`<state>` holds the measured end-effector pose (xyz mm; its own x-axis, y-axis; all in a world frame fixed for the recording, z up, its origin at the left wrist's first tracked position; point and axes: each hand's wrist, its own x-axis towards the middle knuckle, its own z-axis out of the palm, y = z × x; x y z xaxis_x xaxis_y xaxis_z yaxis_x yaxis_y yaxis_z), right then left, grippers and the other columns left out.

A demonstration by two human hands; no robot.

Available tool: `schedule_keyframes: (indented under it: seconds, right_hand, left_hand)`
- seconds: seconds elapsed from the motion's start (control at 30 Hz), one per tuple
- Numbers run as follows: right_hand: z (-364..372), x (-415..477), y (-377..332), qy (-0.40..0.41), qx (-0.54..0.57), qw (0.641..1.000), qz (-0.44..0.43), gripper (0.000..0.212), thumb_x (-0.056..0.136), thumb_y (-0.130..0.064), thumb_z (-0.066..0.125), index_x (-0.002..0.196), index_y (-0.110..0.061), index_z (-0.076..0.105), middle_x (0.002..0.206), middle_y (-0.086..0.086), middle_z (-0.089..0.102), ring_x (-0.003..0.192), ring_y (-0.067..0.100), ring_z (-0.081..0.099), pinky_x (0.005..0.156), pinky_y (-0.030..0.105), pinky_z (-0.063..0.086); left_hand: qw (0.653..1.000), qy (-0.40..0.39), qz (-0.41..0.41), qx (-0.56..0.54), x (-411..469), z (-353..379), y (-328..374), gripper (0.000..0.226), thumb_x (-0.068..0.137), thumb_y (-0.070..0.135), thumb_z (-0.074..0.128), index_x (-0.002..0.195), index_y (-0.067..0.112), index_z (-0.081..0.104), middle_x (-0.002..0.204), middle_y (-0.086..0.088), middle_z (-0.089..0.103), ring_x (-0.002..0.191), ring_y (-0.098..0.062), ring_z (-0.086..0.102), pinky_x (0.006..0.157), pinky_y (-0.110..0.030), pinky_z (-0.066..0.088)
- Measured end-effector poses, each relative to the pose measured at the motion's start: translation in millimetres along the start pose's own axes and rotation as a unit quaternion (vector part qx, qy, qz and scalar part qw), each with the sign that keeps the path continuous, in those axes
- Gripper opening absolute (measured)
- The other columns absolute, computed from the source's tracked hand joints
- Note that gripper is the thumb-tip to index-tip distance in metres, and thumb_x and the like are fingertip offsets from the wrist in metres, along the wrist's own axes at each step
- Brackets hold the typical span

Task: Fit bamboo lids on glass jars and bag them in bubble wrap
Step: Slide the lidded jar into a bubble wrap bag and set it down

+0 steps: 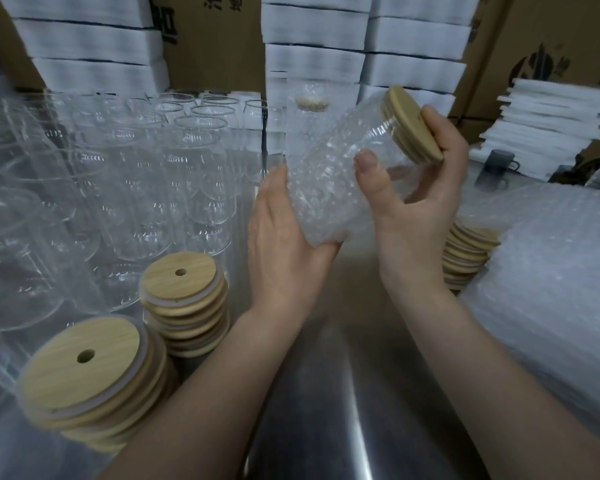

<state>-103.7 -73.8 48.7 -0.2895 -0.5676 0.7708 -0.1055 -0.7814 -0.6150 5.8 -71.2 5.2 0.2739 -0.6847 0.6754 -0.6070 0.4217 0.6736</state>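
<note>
Slippage threatens: right hand [420, 188] grips the bamboo-lidded clear glass jar [371, 150], left hand [284, 237] cupping its loose bubble-wrap bag [319, 199].

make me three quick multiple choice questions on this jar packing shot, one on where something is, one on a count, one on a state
1. Where is the stack of bubble wrap bags?
A. to the person's right
B. under the lid stacks
C. on the cardboard boxes

2. How many lid stacks stand at the near left?
A. one
B. two
C. four

3. The held jar is:
A. bare, no lid
B. lidded, in bubble wrap
C. broken

Answers: 1 A, it lies past the right hand. 2 B, one near stack, one behind. 3 B, bamboo lid on, wrap round it; left hand under.
</note>
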Motion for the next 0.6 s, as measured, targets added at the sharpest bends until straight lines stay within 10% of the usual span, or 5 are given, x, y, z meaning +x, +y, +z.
schedule_keyframes:
  seconds: [0.13, 0.3, 0.6]
  right_hand:
    - [2.9, -4.1, -0.3, -0.025, -0.021, 0.999, -0.006, 0.069, 0.077, -0.028, 0.08, 0.134, -0.01, 0.045, 0.127, -0.009, 0.051, 0.119, -0.001, 0.053, 0.098, 0.018, 0.045]
    - [4.4, -8.8, 2.7, -0.059, -0.052, 0.997, -0.025, 0.073, 0.076, -0.023, 0.084, 0.135, -0.004, 0.046, 0.127, -0.011, 0.049, 0.123, 0.008, 0.052, 0.105, 0.027, 0.044]
    - [9.6, -12.6, 1.6, -0.112, -0.073, 0.991, -0.004, 0.072, 0.078, -0.02, 0.081, 0.137, -0.002, 0.043, 0.126, -0.01, 0.046, 0.123, 0.003, 0.048, 0.104, 0.019, 0.039]
  left_hand:
    - [1.0, 0.006, 0.005, -0.013, -1.0, 0.5, 0.2, 0.094, 0.068, 0.038, 0.085, 0.144, 0.006, 0.037, 0.14, -0.008, 0.048, 0.13, -0.021, 0.043, 0.107, -0.035, 0.037]
    - [0.999, 0.012, 0.007, -0.042, -5.3, 2.6, 2.1, 0.092, 0.071, 0.037, 0.079, 0.143, 0.0, 0.034, 0.127, 0.007, 0.037, 0.123, -0.013, 0.035, 0.097, 0.006, 0.013]
    - [0.994, -0.015, -0.032, -0.104, -3.7, -2.4, 10.8, 0.086, 0.071, 0.035, 0.07, 0.145, 0.005, 0.037, 0.143, -0.008, 0.049, 0.135, -0.02, 0.043, 0.112, -0.033, 0.034]
